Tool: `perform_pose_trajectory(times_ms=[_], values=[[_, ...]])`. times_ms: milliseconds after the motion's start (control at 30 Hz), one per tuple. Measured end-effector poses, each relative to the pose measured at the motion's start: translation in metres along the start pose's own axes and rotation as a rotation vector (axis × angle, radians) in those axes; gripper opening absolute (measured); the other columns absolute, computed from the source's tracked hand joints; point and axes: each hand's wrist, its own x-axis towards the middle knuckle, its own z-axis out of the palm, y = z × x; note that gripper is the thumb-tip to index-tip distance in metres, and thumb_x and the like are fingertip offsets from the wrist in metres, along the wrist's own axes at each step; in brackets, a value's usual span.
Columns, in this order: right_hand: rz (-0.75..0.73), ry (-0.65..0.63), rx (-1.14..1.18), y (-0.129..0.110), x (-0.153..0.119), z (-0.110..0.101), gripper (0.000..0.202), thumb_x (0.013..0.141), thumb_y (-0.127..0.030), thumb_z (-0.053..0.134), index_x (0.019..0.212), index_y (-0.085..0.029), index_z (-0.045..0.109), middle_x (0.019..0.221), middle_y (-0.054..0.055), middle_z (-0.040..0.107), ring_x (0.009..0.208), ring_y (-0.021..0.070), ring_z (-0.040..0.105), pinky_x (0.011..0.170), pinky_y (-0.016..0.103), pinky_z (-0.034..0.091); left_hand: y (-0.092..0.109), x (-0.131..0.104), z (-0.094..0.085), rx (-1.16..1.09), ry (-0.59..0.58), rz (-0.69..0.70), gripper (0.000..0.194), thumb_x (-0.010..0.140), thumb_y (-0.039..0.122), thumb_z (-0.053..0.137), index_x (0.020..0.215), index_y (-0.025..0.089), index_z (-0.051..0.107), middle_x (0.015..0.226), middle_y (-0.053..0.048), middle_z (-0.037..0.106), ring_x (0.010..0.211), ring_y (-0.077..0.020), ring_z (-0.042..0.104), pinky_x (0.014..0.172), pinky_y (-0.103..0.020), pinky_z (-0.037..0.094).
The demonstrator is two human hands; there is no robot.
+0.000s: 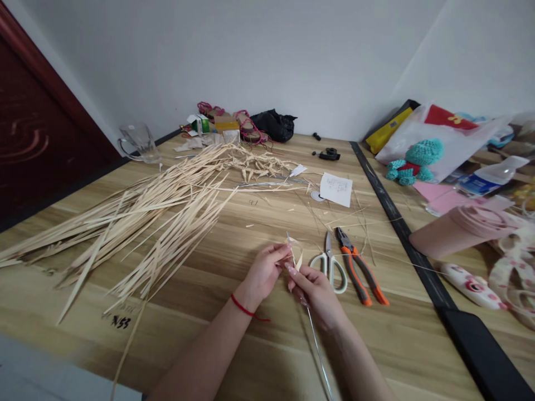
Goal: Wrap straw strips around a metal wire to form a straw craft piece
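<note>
My left hand [267,268], with a red string round its wrist, pinches the upper part of a thin metal wire [316,342] between thumb and fingers. Just below it on the right, my right hand [311,289] is closed on the same wire and on a short pale strip [299,259] that curls around it. The wire runs down from the hands toward the table's near edge. What lies inside the fingers is partly hidden. White-handled scissors [329,264] lie right beside my right hand, and orange-handled pliers [361,270] rest a little farther right.
A large heap of pale flat strips [167,189] spreads over the left side. A glass mug [139,143] stands behind it. At the back are sandals [249,129] and a black bag [273,125]. A paper note [336,190], a crocheted toy [418,160] and a pink roll [455,231] lie rightward.
</note>
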Motion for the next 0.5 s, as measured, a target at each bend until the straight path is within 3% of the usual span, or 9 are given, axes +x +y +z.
perform_pose_trajectory(times_ms=[133, 300, 500], values=[[-0.033, -0.015, -0.031, -0.001, -0.001, -0.001, 0.033, 0.082, -0.042, 0.058, 0.065, -0.014, 0.057, 0.041, -0.007, 0.039, 0.037, 0.0048, 0.029, 0.038, 0.022, 0.016, -0.006, -0.003, 0.007, 0.059, 0.130, 0.108, 0.027, 0.061, 0.032, 0.075, 0.069, 0.013, 0.057, 0.056, 0.003, 0.054, 0.048, -0.0072, 0.048, 0.045, -0.018, 0.037], [-0.063, -0.055, -0.054, 0.001, 0.001, -0.004, 0.031, 0.085, -0.040, 0.054, 0.070, -0.014, 0.060, 0.044, -0.005, 0.043, 0.038, 0.0055, 0.033, 0.039, 0.021, 0.021, -0.010, -0.006, 0.011, 0.106, 0.129, 0.100, 0.030, 0.062, 0.036, 0.073, 0.071, 0.015, 0.054, 0.053, 0.005, 0.051, 0.035, -0.0069, 0.042, 0.028, -0.018, 0.026], [-0.111, -0.058, -0.088, 0.000, 0.001, 0.003, 0.030, 0.085, -0.042, 0.054, 0.072, -0.015, 0.057, 0.044, -0.006, 0.044, 0.037, 0.0059, 0.035, 0.038, 0.020, 0.024, -0.011, -0.009, 0.016, 0.106, 0.190, 0.105, 0.030, 0.060, 0.034, 0.076, 0.067, 0.013, 0.055, 0.053, 0.006, 0.049, 0.032, -0.0011, 0.032, 0.028, -0.016, 0.018]])
